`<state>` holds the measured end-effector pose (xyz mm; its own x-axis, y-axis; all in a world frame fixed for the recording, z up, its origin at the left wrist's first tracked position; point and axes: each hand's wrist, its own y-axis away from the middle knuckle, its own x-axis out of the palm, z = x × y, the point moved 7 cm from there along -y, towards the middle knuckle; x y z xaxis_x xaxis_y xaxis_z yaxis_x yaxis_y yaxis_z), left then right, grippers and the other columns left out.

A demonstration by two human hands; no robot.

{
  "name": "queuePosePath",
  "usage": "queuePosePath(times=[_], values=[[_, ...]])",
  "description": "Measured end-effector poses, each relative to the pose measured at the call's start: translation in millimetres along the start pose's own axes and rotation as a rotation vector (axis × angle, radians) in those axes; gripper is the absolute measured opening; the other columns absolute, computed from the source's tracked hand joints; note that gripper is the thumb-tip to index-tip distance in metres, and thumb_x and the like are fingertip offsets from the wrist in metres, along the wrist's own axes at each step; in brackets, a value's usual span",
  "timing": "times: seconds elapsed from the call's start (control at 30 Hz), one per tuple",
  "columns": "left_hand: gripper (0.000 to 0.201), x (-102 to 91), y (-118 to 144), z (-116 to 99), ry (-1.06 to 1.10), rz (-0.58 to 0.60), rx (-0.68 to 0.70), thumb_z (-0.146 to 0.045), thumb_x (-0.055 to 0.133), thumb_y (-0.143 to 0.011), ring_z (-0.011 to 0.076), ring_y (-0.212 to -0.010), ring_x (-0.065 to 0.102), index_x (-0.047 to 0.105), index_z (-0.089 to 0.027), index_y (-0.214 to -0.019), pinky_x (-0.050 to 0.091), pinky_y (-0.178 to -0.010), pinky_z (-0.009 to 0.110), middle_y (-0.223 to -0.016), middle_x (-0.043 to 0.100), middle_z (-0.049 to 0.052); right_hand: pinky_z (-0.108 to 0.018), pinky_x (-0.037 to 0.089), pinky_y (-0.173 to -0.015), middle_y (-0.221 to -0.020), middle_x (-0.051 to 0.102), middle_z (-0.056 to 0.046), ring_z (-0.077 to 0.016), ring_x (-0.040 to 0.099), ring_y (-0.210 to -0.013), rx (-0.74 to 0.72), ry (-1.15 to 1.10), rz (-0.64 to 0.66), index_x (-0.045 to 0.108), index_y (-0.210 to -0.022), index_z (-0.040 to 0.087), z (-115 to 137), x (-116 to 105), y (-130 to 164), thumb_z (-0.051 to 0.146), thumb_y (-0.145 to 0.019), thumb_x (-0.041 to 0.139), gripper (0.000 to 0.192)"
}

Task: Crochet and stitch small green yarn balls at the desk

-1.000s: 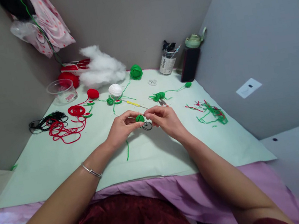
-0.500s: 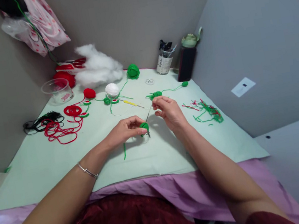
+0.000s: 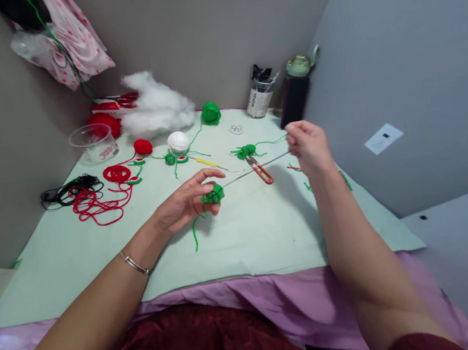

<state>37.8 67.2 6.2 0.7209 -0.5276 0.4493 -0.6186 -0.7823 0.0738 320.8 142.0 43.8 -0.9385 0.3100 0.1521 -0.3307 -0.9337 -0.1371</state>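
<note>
A small round green crocheted piece with dark lines across it sits between the thumb and fingers of my left hand. A loose green yarn tail hangs below it. From the piece a dark thread runs taut, up and to the right, to my right hand. That hand is closed in a pinch around the thread's far end; whether a needle is there too I cannot make out. Beneath the thread lie orange-handled thread snips, beside a green yarn bundle.
White stuffing, a green yarn ball, a white ball and a clear plastic tub stand toward the back. Red yarn and black cord lie left. A yellow-handled hook is mid-table. A dark bottle stands back right.
My right hand has moved right and up from near the green piece, drawing the dark thread out long. My left hand has turned the piece and shifted slightly left. The snips have come into view.
</note>
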Motion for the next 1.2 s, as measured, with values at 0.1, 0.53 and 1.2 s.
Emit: queuePosePath(times=[0.1, 0.53, 1.2], values=[[0.020, -5.1, 0, -7, 0.017, -0.027, 0.060, -0.034, 0.073, -0.083, 0.0112, -0.063, 0.060, 0.073, -0.020, -0.097, 0.052, -0.061, 0.024, -0.085, 0.064, 0.003, -0.030, 0.007, -0.045, -0.050, 0.041, 0.009, -0.0010, 0.023, -0.041, -0.009, -0.035, -0.158, 0.050, -0.075, 0.021, 5, -50, -22, 0.032, -0.080, 0.077, 0.030], [0.037, -9.5, -5, -2, -0.079, -0.046, 0.050, -0.039, 0.081, -0.080, 0.0134, -0.078, 0.068, 0.075, -0.017, -0.109, 0.058, -0.077, 0.026, -0.110, 0.073, 0.011, -0.020, 0.035, -0.050, -0.093, 0.073, -0.004, -0.0040, 0.043, -0.055, 0.203, -0.103, 0.520, 0.071, -0.084, 0.017, -35, 94, 69, 0.028, -0.069, 0.079, 0.020], [0.026, -16.6, -8, 3, -0.031, -0.154, 0.086, -0.031, 0.081, -0.081, 0.0133, -0.080, 0.070, 0.074, -0.015, -0.101, 0.058, -0.081, 0.025, -0.096, 0.074, 0.006, -0.025, 0.030, -0.061, -0.062, 0.053, 0.002, -0.0110, 0.042, -0.060, -0.297, 0.706, 0.676, 0.068, -0.078, 0.016, -40, 111, 79, 0.029, -0.092, 0.050, 0.026]])
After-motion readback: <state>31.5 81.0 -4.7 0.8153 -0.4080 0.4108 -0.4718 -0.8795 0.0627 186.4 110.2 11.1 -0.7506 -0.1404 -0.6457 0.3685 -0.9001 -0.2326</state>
